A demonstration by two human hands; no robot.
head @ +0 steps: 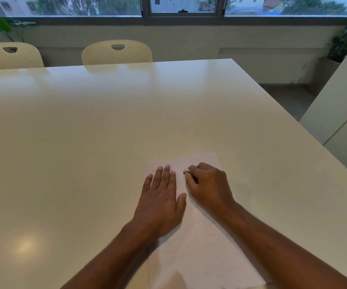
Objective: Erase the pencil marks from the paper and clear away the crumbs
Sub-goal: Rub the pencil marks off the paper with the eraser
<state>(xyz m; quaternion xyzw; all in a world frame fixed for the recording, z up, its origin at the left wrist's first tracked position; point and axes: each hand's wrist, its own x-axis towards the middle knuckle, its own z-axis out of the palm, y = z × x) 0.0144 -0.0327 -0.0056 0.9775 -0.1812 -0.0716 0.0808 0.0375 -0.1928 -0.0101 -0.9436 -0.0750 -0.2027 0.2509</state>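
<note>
A white sheet of paper lies on the white table, near its front edge. My left hand lies flat on the sheet's left part, fingers straight and spread. My right hand is curled over the upper part of the sheet and pinches a small pale eraser, whose tip touches the paper. A tiny dark speck sits on the paper left of my left fingertips. Any pencil marks are too faint to make out.
Two cream perforated chairs stand at the table's far side under a window. The table's right edge runs diagonally, with a white cabinet beyond it. Potted plants stand in both far corners.
</note>
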